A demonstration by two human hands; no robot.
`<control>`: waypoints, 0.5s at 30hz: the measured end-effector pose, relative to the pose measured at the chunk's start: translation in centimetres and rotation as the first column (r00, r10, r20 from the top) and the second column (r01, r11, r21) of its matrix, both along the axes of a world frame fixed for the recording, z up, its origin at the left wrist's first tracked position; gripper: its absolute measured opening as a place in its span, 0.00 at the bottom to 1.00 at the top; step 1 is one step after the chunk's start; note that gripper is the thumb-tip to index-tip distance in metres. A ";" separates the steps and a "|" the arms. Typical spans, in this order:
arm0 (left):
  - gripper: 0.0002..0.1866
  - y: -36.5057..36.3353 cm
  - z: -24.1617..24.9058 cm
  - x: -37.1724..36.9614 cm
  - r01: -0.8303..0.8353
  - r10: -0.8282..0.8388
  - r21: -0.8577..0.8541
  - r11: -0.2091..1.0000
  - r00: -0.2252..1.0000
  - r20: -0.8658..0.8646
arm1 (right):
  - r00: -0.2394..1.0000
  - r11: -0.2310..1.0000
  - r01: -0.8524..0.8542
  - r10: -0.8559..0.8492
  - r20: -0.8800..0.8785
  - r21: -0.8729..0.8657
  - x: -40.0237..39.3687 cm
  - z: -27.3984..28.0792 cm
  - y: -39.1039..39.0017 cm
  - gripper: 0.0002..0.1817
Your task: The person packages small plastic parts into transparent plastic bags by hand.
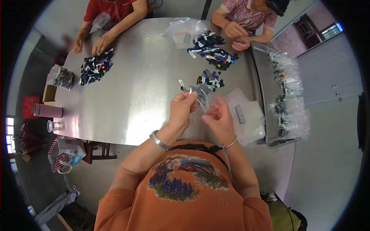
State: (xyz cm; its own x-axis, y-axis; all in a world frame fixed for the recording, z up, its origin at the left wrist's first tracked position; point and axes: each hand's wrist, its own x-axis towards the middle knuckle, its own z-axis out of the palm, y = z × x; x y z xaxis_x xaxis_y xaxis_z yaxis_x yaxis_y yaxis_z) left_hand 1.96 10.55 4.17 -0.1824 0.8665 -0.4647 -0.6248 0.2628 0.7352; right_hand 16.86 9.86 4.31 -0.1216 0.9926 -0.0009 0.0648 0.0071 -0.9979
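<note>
In the head view my left hand, with a metal watch on the wrist, pinches a small clear plastic bag in front of my chest. Dark contents seem to show through it, but I cannot make out what they are. My right hand is just right of the bag, its fingers curved and apart, with nothing visible in them. Beyond my hands lies a small pile of dark, hair-clip-like pieces with white parts. A stack of clear bags, with a dark grey bar on top, is beside my right hand.
A metal tray of filled bags stands along the right edge. Two people sit across the metal table, their hands near a left pile and a right pile. A pink bottle and a glass stand at left.
</note>
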 end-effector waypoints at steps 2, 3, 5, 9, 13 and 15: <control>0.06 0.2 -0.6 -0.3 -0.051 0.051 -0.001 0.999 0.994 0.098 | 0.999 0.994 -0.040 0.043 0.025 -0.104 -0.4 -0.9 -0.4 0.27; 0.06 0.1 -0.9 -0.4 -0.054 0.054 -0.003 0.999 0.993 0.101 | 0.999 0.993 -0.043 0.046 0.028 -0.106 -0.4 -1.1 -0.3 0.27; 0.06 0.0 -1.2 -0.6 -0.069 0.070 -0.011 0.998 0.988 0.138 | 0.997 0.984 -0.044 0.034 -0.063 -0.172 -0.6 -1.4 0.1 0.24; 0.06 0.1 -1.3 -0.6 -0.130 0.128 -0.013 0.991 0.947 0.294 | 0.998 0.990 -0.010 0.019 0.062 -0.138 -1.0 -0.9 0.2 0.20; 0.06 0.0 -2.2 -0.6 -0.112 0.084 0.059 0.992 0.929 0.362 | 0.997 0.993 0.024 -0.015 0.080 -0.117 -1.3 -1.4 0.6 0.16; 0.07 -0.1 -2.2 -0.6 -0.107 0.078 0.063 0.992 0.930 0.359 | 0.998 0.991 0.012 -0.004 0.060 -0.131 -1.4 -1.7 0.6 0.15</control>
State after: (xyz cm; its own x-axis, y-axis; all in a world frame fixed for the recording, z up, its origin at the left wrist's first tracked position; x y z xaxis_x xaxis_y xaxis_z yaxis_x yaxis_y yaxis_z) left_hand 1.32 10.46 2.02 -0.0997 0.8908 -0.4432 -0.8674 0.1404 0.4773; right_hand 15.49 10.46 2.65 -0.1093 0.9844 -0.1379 0.1231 -0.1243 -0.9846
